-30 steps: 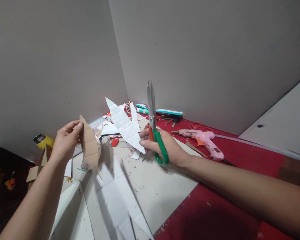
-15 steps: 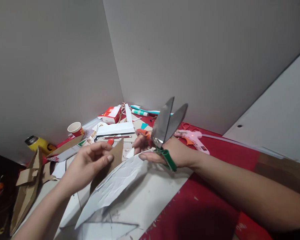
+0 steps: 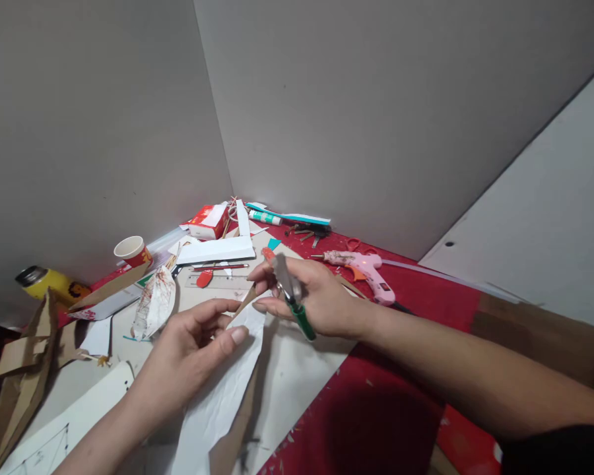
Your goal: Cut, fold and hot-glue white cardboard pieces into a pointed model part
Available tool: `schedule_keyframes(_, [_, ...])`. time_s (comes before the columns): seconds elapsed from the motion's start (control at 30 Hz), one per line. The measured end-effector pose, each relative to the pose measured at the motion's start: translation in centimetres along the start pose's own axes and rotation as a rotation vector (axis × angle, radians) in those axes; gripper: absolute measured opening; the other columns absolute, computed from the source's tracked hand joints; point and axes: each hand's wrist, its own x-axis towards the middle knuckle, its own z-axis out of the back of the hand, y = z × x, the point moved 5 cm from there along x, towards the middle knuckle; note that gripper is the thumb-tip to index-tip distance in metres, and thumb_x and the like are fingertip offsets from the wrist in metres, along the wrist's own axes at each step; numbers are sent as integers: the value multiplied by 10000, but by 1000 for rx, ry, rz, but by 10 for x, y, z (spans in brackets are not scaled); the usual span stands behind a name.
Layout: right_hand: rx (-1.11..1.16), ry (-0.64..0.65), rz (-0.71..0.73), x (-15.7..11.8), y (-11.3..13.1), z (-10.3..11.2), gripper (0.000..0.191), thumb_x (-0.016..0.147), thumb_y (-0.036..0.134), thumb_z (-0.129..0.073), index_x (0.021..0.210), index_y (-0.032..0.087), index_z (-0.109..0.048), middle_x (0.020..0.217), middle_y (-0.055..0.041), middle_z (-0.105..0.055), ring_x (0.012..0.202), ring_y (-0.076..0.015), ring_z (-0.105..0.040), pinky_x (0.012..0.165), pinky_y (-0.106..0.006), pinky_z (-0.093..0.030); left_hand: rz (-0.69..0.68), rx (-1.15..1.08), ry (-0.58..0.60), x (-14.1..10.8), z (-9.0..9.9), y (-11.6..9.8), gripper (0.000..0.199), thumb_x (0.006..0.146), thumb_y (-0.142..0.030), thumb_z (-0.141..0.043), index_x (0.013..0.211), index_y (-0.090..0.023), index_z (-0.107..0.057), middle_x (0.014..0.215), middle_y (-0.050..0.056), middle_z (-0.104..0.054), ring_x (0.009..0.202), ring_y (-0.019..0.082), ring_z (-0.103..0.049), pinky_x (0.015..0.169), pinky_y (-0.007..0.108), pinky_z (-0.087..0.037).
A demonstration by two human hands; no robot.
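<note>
At the lower centre of the frame we see a long creased white card piece (image 3: 228, 369), slanting from the middle down to the bottom edge, with a brown cardboard layer (image 3: 240, 422) beneath it; we cannot tell whether the two are joined. Our left hand (image 3: 198, 340) grips the card's left edge, thumb on the white face and fingers mostly hidden. Our right hand (image 3: 319, 297), at mid-frame, pinches near the far tip with thumb and fingertips, while the scissors (image 3: 290, 287), with a green handle loop, sit in the same hand; we cannot tell how far their blades stand apart.

We judge the card light and fairly stiff, yet ready to bend at its creases, and dry enough not to slip. The narrow tip probably crumples easily, so we favour a flat pinch on the broader part, both layers together. Right of centre, a pink glue gun (image 3: 371, 267) lies on the red tabletop (image 3: 406, 382), apart from both hands.
</note>
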Motion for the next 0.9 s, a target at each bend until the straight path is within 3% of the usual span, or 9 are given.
schedule_keyframes(0.13, [-30, -68, 7, 0, -4, -1, 215, 769, 335, -704, 882, 191, -592, 838, -35, -606, 731, -162, -564, 677, -309, -495, 41, -36, -40, 0, -5, 9, 347, 767, -388, -717, 1083, -246, -699, 824, 11, -701, 834, 200, -644, 720, 254, -497])
schedule_keyframes(0.27, [44, -114, 18, -1, -8, -2, 221, 742, 313, -731, 863, 195, -588, 850, -25, -574, 737, -154, -551, 681, -300, -492, -10, 20, -162, -5, -3, 10, 322, 787, -410, -691, 1074, -270, -730, 939, 27, -735, 891, 220, -661, 749, 267, -512])
schedule_keyframes(0.4, [346, -74, -125, -2, -18, -8, 307, 703, 243, -754, 965, 206, -597, 874, -11, -603, 748, -136, -580, 698, -283, -510, -56, 79, -231, -13, -4, 10, 350, 781, -404, -697, 1120, -323, -723, 1071, 24, -737, 1013, 255, -654, 865, 313, -512])
schedule_keyframes(0.53, [426, -2, -255, -5, -28, -17, 280, 662, 253, -790, 858, 192, -600, 803, 3, -590, 721, -138, -580, 673, -274, -508, -75, 67, -239, -15, -6, 10, 336, 751, -376, -724, 1083, -330, -742, 1106, 23, -734, 1012, 273, -667, 922, 352, -509])
schedule_keyframes(0.67, [535, 79, -233, -8, -32, -25, 212, 740, 258, -756, 863, 182, -602, 747, 21, -574, 640, -106, -565, 603, -227, -478, -118, 72, -238, -15, -9, 12, 368, 735, -343, -738, 1103, -327, -735, 1068, 27, -748, 976, 266, -688, 905, 342, -529])
schedule_keyframes(0.9, [600, 37, -180, -13, -33, -28, 179, 779, 233, -734, 861, 161, -592, 761, 28, -551, 611, -77, -557, 561, -187, -472, -217, 209, -292, -22, -10, 14, 295, 828, -332, -641, 1108, -292, -723, 1061, 18, -752, 925, 211, -710, 808, 283, -571])
